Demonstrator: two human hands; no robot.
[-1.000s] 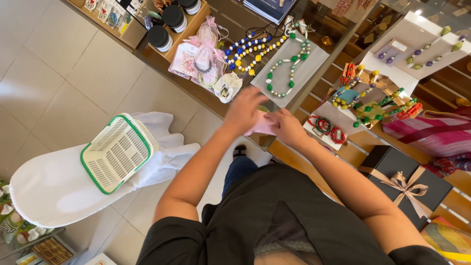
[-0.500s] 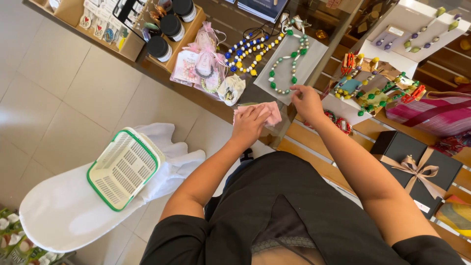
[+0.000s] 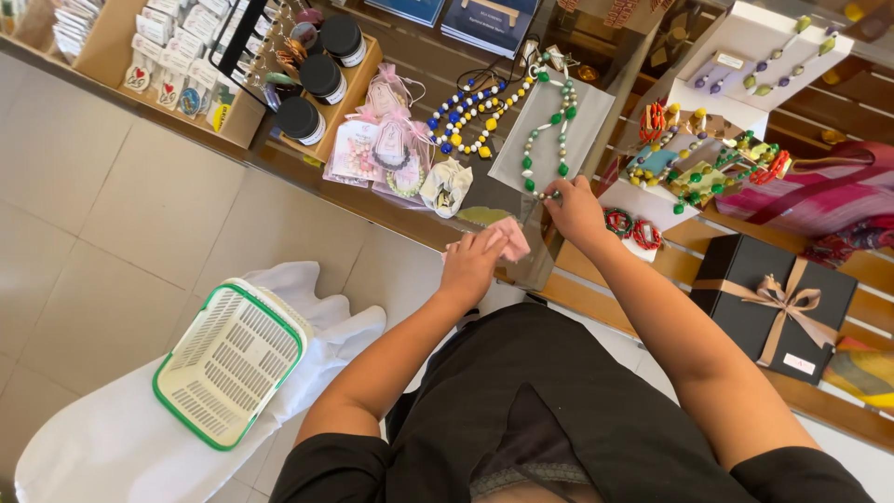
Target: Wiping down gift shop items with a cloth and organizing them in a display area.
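Both hands are up at the glass surface [image 3: 521, 265] in the middle of the frame. I see my left hand [image 3: 473, 264] pressing a pink cloth [image 3: 510, 238] flat against the glass, its fingers closed over the cloth's lower edge. My right hand [image 3: 575, 210] sits just right of the cloth, fingers pinched on the bottom of the green and white bead necklace [image 3: 545, 130] lying on its grey board [image 3: 551, 140]. Lower left, a green-rimmed basket [image 3: 231, 361] rests on a white cover [image 3: 112, 447].

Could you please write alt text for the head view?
A person's left hand presses a pink cloth on a glass shelf while the right hand touches a green bead necklace.
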